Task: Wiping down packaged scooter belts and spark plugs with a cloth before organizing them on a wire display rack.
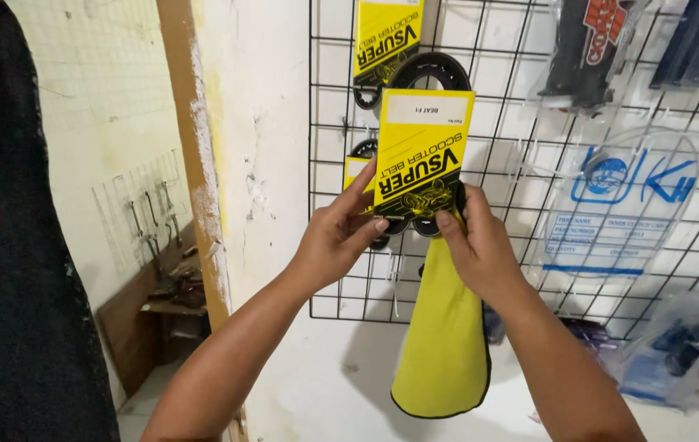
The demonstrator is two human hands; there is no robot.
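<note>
Both my hands hold a black rubber belt in a yellow card sleeve (421, 155) up against a black wire grid rack (521, 172) on a white wall. My left hand (339, 237) grips the sleeve's lower left corner, fingers spread behind it. My right hand (474, 245) pinches the sleeve's bottom edge from the right. A second yellow-sleeved belt (386, 37) hangs on the rack just above. A yellow cloth (446, 336) hangs down below my right hand.
Clear plastic bags with parts (619, 213) hang on the rack's right side, and more bagged parts (685, 360) sit at lower right. A dark cloth (14, 245) fills the left edge. Tools hang on a far wall over a wooden bench (161, 286).
</note>
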